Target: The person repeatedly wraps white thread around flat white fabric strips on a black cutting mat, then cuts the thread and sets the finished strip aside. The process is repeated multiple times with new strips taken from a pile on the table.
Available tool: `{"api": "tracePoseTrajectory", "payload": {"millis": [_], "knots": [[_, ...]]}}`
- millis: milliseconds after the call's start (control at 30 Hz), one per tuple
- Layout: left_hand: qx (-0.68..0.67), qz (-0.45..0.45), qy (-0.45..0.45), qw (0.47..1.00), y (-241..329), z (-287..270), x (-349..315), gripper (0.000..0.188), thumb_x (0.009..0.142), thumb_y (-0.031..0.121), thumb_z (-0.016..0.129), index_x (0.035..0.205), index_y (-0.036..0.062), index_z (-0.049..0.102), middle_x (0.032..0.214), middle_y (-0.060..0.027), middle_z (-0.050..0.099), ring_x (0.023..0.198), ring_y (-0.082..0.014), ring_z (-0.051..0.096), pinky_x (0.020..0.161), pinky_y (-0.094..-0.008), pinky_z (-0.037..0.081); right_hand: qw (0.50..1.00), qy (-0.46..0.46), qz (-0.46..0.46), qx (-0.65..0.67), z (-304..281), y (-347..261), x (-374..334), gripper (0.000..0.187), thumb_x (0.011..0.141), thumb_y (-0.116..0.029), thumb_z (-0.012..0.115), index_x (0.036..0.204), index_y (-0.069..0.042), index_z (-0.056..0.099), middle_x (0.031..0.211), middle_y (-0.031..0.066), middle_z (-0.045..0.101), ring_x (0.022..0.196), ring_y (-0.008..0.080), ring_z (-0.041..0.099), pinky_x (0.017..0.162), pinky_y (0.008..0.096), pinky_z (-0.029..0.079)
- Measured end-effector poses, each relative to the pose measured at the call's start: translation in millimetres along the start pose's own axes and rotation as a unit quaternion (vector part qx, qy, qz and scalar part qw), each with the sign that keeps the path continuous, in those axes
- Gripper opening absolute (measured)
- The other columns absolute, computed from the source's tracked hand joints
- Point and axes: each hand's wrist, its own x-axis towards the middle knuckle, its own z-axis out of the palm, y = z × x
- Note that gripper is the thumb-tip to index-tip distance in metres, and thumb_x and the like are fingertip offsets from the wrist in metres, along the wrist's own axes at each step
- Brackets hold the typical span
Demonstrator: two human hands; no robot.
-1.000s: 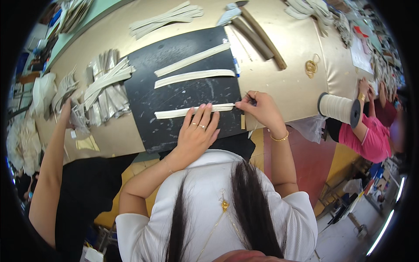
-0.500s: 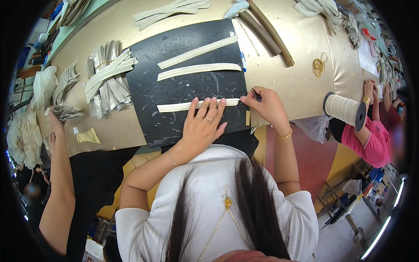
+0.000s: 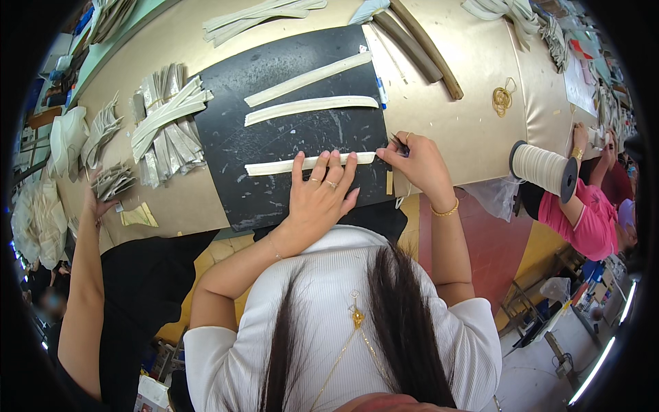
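Note:
A narrow white fabric strip (image 3: 274, 167) lies crosswise on the black cutting mat (image 3: 226, 147), nearest to me. My left hand (image 3: 321, 187) rests over it with fingers spread, the fingertips pressing its middle and right part. My right hand (image 3: 417, 163) is closed at the strip's right end, thumb and forefinger touching it. A small dark pointed tool (image 3: 398, 145) sticks out between its fingers; most of it is hidden. Farther up the mat lie two similar strips, one slightly curved (image 3: 309, 110) and one slanting (image 3: 309, 79).
Bundled pale strips (image 3: 168, 130) lie left of the mat, more strips (image 3: 261, 17) beyond it. Two brown rods (image 3: 419, 51), a blue-white pen (image 3: 382, 93) and a cord spool (image 3: 542, 170) are to the right. A co-worker's hand (image 3: 95, 206) holds grey strips (image 3: 113, 181) at left; another person works at right.
My hands stay nearly in place on the strip. At left, the co-worker's hand has shifted lower, and the grey strips near it have fanned out.

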Motion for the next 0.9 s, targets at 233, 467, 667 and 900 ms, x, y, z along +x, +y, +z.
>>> {"api": "tracePoseTrajectory", "payload": {"millis": [233,467,667,900], "knots": [[0.021,-0.029,0.034,0.999,18,4,13,0.059,0.085,0.044,0.073,0.14,0.0268,0.059,0.118,-0.014,0.057,0.118,-0.0293,0.053,0.11,-0.0644,0.03,1.0,0.021,-0.018,-0.016,4,-2,-2,0.033,0.085,-0.025,0.079,0.077,0.003,0.064,0.061,0.0116,0.059,0.054,0.0171,0.052,0.055,0.0328,0.043],[-0.127,-0.054,-0.07,0.988,5,-34,31,0.05,0.087,0.031,0.074,0.133,0.0152,0.064,0.113,-0.0131,0.06,0.113,-0.0292,0.056,0.1,-0.056,0.039,0.995,0.057,-0.054,-0.055,7,0,-4,0.032,0.085,-0.025,0.079,0.08,0.003,0.065,0.069,0.0157,0.065,0.057,0.0252,0.059,0.057,0.0351,0.046],[-0.183,0.223,-0.027,0.957,-46,-24,55,0.04,0.085,0.015,0.071,0.123,0.0047,0.065,0.127,-0.0114,0.062,0.121,-0.0268,0.057,0.101,-0.0432,0.044,0.988,0.086,-0.082,-0.1,9,-8,-6,0.027,0.085,-0.023,0.079,0.085,0.0,0.066,0.075,0.0151,0.066,0.063,0.0306,0.062,0.061,0.0383,0.049],[-0.13,0.304,-0.058,0.942,-77,-17,79,0.038,0.086,0.016,0.069,0.124,0.0076,0.067,0.132,-0.0038,0.063,0.129,-0.0208,0.055,0.107,-0.0452,0.041,0.953,0.112,-0.223,-0.173,4,-8,22,0.022,0.086,-0.023,0.077,0.092,-0.004,0.067,0.086,0.0101,0.068,0.075,0.03,0.067,0.066,0.0386,0.052]]}}
